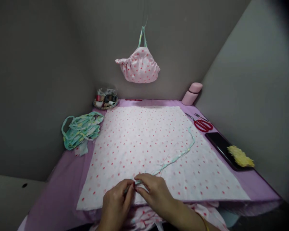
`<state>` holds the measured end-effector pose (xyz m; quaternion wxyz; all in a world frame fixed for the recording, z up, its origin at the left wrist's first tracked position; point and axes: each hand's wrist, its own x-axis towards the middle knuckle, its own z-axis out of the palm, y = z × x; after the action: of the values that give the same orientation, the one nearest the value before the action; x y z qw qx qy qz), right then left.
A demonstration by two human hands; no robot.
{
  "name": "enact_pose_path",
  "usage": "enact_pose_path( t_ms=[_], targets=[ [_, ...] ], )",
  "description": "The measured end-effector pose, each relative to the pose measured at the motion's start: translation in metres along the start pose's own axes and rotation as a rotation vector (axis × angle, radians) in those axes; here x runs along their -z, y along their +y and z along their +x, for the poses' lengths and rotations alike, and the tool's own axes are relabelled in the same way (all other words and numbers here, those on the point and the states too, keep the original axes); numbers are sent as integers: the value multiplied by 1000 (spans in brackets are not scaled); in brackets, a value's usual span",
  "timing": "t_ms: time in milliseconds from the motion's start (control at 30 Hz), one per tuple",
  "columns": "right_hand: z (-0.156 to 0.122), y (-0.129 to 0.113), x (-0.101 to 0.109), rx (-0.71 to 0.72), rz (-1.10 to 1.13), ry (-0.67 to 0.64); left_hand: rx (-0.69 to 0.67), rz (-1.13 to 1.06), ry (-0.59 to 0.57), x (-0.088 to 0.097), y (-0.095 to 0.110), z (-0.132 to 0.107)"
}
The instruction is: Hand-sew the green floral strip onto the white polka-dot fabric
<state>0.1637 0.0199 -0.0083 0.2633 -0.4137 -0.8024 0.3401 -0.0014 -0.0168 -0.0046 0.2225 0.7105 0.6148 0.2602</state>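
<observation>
My left hand (117, 200) and my right hand (155, 192) meet near the front edge of the table, thumbs and forefingers pinched close together. Between them they grip a thin mint-green fabric strip (174, 159). From my right hand the strip runs away to the upper right, with loose threads along it. It rests on a white cloth with red dots (144, 134) that is spread flat. The bit of strip inside my fingers is mostly hidden.
Red-handled scissors (203, 125), a black phone (221, 147) with a yellow piece (240, 156), and a pink bottle (192, 93) are on the right. Left are green fabric strips (83, 130) and a thread basket (106, 104). A dotted pouch (141, 67) hangs ahead.
</observation>
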Motion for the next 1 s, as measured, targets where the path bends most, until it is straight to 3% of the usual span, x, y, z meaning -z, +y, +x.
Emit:
enact_pose_path(
  t_ms=[233, 367, 567, 767, 1000],
  targets=[
    [-1, 8, 1, 127, -80, 70, -58, -62, 40, -2, 1, -3],
    [-6, 13, -1, 152, -122, 105, -62, -94, 67, 8, -7, -9],
    [-7, 14, -2, 180, -173, 141, 77, -242, -47, 29, -15, -11],
    [-8, 12, -1, 205, -220, 156, 297, -371, -70, 26, -24, -9],
    [-6, 11, -1, 228, -277, 157, 73, -77, 42, 28, -30, -10]
  ],
)
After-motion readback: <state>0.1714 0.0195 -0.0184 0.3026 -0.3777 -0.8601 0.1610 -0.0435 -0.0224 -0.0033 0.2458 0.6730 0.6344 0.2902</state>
